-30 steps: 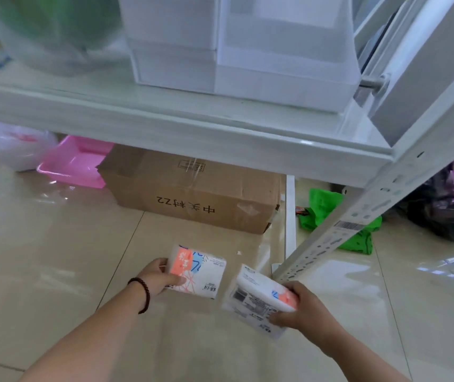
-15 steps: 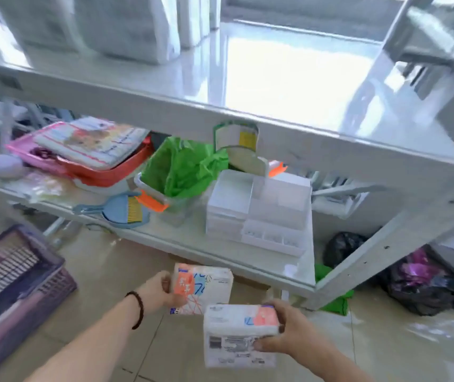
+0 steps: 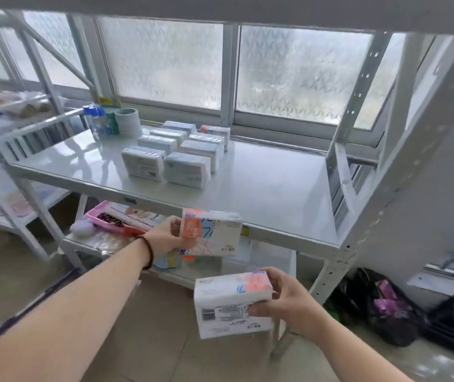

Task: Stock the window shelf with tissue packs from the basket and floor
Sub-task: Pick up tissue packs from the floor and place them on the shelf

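Observation:
My left hand (image 3: 165,238) grips a white tissue pack with an orange and blue print (image 3: 214,232), held just in front of the front edge of the white window shelf (image 3: 275,188). My right hand (image 3: 286,301) holds a second tissue pack (image 3: 231,304) lower down and nearer to me, barcode side facing me. On the shelf stand several tissue packs in two rows (image 3: 176,150), running from the front toward the frosted window.
Bottles and a round container (image 3: 113,122) stand at the shelf's back left. The lower shelf holds a pink tray (image 3: 104,219) and other goods. An upright post (image 3: 363,221) stands at right, dark bags (image 3: 380,307) on the floor behind it. Another rack is at left.
My view has risen from the floor to the window shelf. Both hands have come up with their tissue packs, the left one reaching the shelf's front edge.

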